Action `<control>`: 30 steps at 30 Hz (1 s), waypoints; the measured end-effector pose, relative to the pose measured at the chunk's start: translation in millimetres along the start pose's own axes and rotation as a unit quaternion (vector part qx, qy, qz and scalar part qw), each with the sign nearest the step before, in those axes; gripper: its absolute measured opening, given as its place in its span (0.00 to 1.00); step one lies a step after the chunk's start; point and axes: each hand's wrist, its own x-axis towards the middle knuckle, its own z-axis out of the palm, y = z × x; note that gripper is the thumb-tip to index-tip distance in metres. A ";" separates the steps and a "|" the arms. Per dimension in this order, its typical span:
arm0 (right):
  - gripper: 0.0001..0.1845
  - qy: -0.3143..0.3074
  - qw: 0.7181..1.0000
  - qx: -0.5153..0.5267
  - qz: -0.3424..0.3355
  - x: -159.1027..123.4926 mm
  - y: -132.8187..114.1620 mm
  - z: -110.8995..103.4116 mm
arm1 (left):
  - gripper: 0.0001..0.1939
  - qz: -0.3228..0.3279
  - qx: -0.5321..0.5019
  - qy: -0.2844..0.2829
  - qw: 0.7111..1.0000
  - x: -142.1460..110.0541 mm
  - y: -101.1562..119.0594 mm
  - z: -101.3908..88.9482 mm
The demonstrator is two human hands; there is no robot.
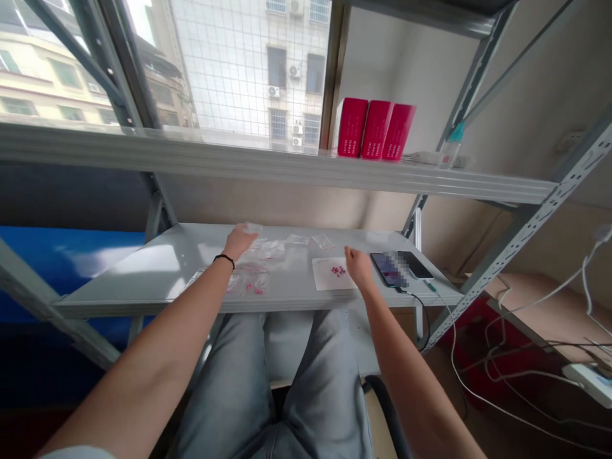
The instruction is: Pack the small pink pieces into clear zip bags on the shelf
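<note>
My left hand (238, 242), with a black band on its wrist, reaches to the back of the grey shelf top. Its fingers are closed on a small clear plastic bag (253, 227). Other clear bags (271, 249) lie just right of it, and bags with small red pieces (255, 282) rest near the front edge. My right hand (356, 262) is closed over the right side of a white sheet of paper (324, 280); what its fingers hold, if anything, is too small to make out. Several small red pieces (338, 271) lie loose on the paper.
Two phones (389, 269) (415, 264) with cables lie to the right of the paper. Three red boxes (377, 129) and a bottle with a teal cap (451, 148) stand on the upper shelf (268, 164). White cables hang at the right, near a power strip (590, 382).
</note>
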 end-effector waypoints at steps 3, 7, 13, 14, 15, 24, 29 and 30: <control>0.28 -0.045 0.998 -0.044 -0.032 18.4 -9.2 20.5 | 0.26 -0.046 0.142 -0.016 0.989 -1.5 -11.6 5.3; 0.20 -0.086 0.990 -0.085 -0.071 17.2 -10.0 40.1 | 0.26 -0.027 0.257 -0.029 0.966 -4.5 -20.1 -7.0; 0.17 -0.148 0.966 -0.161 -0.136 17.7 1.6 49.6 | 0.20 0.056 0.296 -0.071 0.951 -24.0 -7.8 -40.0; 0.17 -0.157 0.962 -0.172 -0.144 18.6 2.6 50.3 | 0.19 0.078 0.293 -0.101 0.948 -36.9 -6.2 -43.3; 0.17 -0.163 0.958 -0.182 -0.151 19.2 3.1 50.8 | 0.19 0.105 0.289 -0.134 0.942 -52.3 -5.3 -45.5; 0.16 -0.154 0.958 -0.192 -0.146 17.5 -1.4 45.6 | 0.15 0.190 0.244 -0.198 0.930 -136.7 -13.2 -49.8; 0.18 -0.090 0.977 -0.127 -0.147 16.5 -23.0 26.3 | 0.14 0.163 0.132 -0.054 0.976 -138.2 -2.8 -48.9; 0.19 -0.080 0.979 -0.108 -0.153 10.2 -30.9 23.2 | 0.14 0.138 0.075 -0.011 0.987 -142.7 2.1 -46.2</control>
